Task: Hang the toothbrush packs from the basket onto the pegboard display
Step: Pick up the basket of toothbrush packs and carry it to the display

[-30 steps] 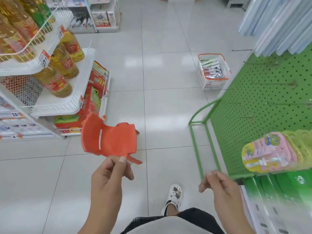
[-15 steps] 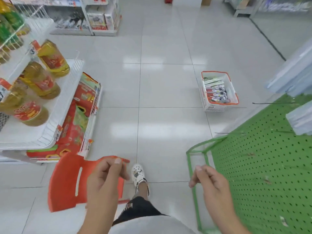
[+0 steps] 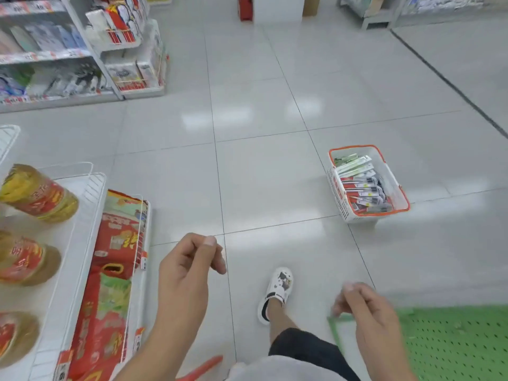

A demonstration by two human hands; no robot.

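While both of your hands hang loosely curled in front of you, neither one has hold of anything: your left hand (image 3: pixel 189 266) has its fingers folded in toward the thumb with nothing between them, and your right hand (image 3: pixel 367 307), somewhat blurred, is curled the same way and looks empty too.

What matters for the reach is where the basket (image 3: pixel 336 193) sits. It stands on the floor (image 3: pixel 261 174) ahead of you and off to the right, well apart from both hands, beyond your right hand and slightly outward of it. Your right hand is clearly the nearer one; your left would have to cross in front of your body. Your shoe (image 3: pixel 276 294) is planted between the two hands, short of the basket.

The toothbrush packs (image 3: pixel 362 188) lie flat in a stack inside it, filling the left part of the basket. Their long axes run crosswise, roughly left to right as you face them, while the basket's own length runs away from you.

The pegboard (image 3: pixel 453 345) is just under and to the right of your right hand, so judging from this, you will probably need to step forward and bend down, take a pack with the right hand, then turn back to the right.
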